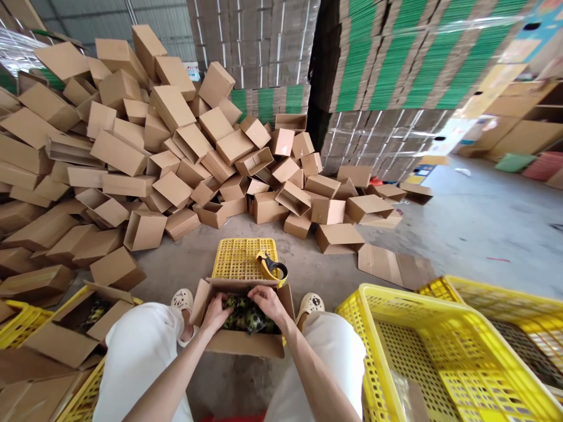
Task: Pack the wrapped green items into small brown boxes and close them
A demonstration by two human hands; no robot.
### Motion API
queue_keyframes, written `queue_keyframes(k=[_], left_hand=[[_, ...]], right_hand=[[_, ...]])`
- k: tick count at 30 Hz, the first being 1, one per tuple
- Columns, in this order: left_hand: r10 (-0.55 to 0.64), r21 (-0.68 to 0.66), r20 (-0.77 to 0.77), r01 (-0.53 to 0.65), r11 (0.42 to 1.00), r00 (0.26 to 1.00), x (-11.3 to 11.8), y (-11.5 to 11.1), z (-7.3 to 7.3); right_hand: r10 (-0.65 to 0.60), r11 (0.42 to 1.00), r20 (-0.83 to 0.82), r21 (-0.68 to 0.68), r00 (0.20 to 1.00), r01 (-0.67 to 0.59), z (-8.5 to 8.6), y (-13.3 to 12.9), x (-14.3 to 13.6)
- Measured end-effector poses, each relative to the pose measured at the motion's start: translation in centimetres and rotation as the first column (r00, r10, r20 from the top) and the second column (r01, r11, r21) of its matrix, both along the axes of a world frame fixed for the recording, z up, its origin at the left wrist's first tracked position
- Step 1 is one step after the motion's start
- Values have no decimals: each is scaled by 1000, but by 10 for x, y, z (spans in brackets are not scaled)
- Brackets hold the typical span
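An open cardboard box [246, 344] stands between my knees, its flaps folded outward. Inside lie clear plastic bags of dark green produce [246, 316]; its exact kind is hard to make out. At the box's left end, my left hand [217, 312] has its fingers curled against a bag. My right hand [267, 303] pinches the bagged produce from the upper right. Just beyond the box, a yellow and black tape dispenser [271, 268] rests on an upturned yellow crate [241, 253].
A large heap of empty cardboard boxes [171, 123] fills the far left and middle. Yellow crates [365, 328] stand at my right. To my left, another open box [65, 328] with dark produce sits on a crate. Stacks of flattened cartons [387, 64] rise behind.
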State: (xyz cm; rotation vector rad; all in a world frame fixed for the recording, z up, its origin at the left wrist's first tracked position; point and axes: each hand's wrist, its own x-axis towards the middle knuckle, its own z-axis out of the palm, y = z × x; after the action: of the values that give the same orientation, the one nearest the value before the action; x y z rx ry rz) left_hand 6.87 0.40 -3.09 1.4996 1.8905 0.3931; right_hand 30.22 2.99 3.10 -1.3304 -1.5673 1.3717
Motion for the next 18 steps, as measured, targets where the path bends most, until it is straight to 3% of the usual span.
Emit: queue_keyframes(k=[7, 13, 18], left_hand=[[-37, -10, 23, 37, 999, 999, 3, -2, -1], [16, 3, 8, -16, 1000, 1000, 6, 0, -12], [-20, -7, 6, 20, 1000, 1000, 7, 3, -8]], right_hand=[[53, 997, 159, 48, 986, -62, -5, 0, -1], [87, 992, 253, 67, 963, -107, 3, 2, 3], [83, 990, 322, 82, 943, -115, 11, 5, 3]])
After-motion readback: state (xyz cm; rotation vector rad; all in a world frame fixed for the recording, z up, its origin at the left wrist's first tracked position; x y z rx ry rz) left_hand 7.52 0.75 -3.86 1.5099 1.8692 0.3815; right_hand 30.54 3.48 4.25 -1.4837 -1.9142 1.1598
